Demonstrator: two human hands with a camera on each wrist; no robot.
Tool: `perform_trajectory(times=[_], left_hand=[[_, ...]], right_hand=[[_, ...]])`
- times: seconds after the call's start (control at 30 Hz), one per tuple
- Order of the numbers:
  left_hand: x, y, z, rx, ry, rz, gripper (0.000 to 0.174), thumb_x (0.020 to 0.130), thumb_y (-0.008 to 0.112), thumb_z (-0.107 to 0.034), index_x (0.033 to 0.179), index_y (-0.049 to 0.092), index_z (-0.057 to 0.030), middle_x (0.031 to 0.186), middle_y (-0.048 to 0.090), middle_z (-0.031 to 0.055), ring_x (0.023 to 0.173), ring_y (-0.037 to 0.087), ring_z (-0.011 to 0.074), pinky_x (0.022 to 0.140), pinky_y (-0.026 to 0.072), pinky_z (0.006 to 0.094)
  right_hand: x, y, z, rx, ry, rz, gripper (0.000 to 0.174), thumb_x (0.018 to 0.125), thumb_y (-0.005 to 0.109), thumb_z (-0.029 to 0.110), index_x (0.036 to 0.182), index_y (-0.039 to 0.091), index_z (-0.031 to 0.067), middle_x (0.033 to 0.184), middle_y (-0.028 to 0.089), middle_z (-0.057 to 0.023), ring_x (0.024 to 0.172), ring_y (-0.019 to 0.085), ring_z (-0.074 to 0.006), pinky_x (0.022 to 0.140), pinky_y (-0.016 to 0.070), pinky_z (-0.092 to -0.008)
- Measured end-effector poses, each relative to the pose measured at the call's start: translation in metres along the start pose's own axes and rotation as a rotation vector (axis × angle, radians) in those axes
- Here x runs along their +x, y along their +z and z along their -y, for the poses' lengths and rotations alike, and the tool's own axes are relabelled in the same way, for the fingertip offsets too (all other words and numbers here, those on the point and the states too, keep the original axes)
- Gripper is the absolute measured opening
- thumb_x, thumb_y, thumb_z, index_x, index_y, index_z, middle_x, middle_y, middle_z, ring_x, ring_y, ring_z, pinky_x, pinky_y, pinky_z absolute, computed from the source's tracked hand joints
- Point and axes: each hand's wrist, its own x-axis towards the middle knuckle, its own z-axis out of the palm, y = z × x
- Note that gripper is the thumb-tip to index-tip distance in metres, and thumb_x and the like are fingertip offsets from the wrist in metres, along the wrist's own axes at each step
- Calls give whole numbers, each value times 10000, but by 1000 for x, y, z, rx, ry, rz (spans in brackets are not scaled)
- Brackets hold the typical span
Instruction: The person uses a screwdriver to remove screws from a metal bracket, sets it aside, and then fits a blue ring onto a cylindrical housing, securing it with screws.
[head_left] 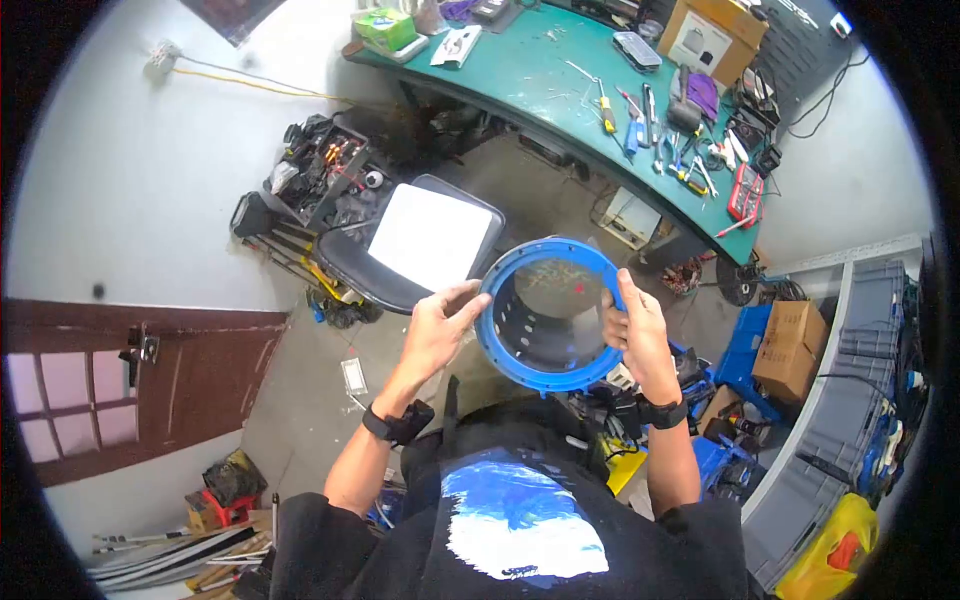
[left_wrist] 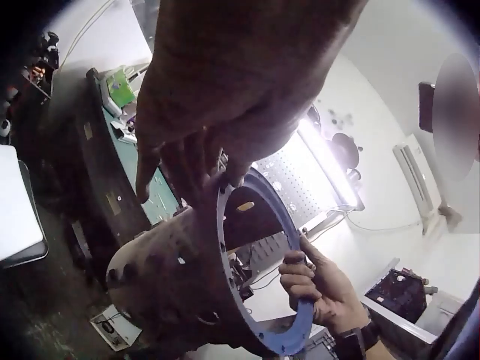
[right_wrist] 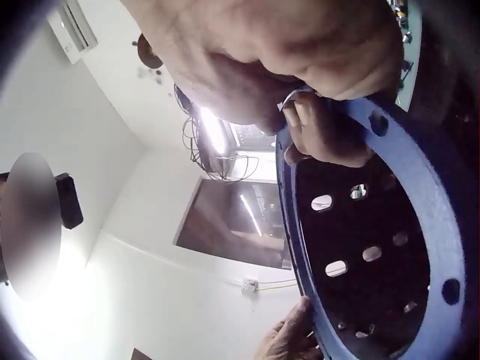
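Note:
A black cylinder (left_wrist: pixel 169 277) with rows of oval holes in its wall and a blue flanged ring (head_left: pixel 547 381) round one end is held up in front of the person's torso. The left hand (head_left: pixel 437 335) grips the ring's left side, its thumb on the blue rim. On the opposite side the right hand (head_left: pixel 640 335) grips the rim, thumb on the outside and fingers curled inside the opening, as the right wrist view also shows. Through the opening in the head view, the floor shows past the dark inner wall.
Just beyond the hands stands a black chair (head_left: pixel 362 278) with a white board (head_left: pixel 430 240) on its seat. A green workbench (head_left: pixel 510 75) with scattered hand tools runs along the back. To the right are a cardboard box (head_left: pixel 790 335) and grey shelving (head_left: pixel 825 470); a brown door (head_left: pixel 215 380) is at left.

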Motion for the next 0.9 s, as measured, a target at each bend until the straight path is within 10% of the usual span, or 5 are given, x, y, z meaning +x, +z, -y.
perform_trajectory(times=[0.2,0.23,0.9], left_hand=[[50,-8,-1,47,3,86,518,991,740,-295,1326,651,90,1174,754,191,1078,713,209,947,556,342],[54,-7,-10,74,-35,49,408,1010,725,-219,1290,680,75,1107,754,101,1000,681,130,893,550,284],[180,-78,-34,-137,126,13,388,1043,664,-220,1284,688,84,1159,751,135,1059,677,164,975,525,315]], right_hand=[[28,5,17,2,6,-9,487,1081,534,525,882,594,85,620,306,118,490,236,-12,449,190,-225],[34,7,22,-5,6,-20,488,1082,531,527,886,595,85,619,307,118,490,234,-12,449,187,-225],[155,90,96,-53,45,-43,473,1067,558,529,904,590,86,626,291,117,490,234,-12,442,183,-214]])
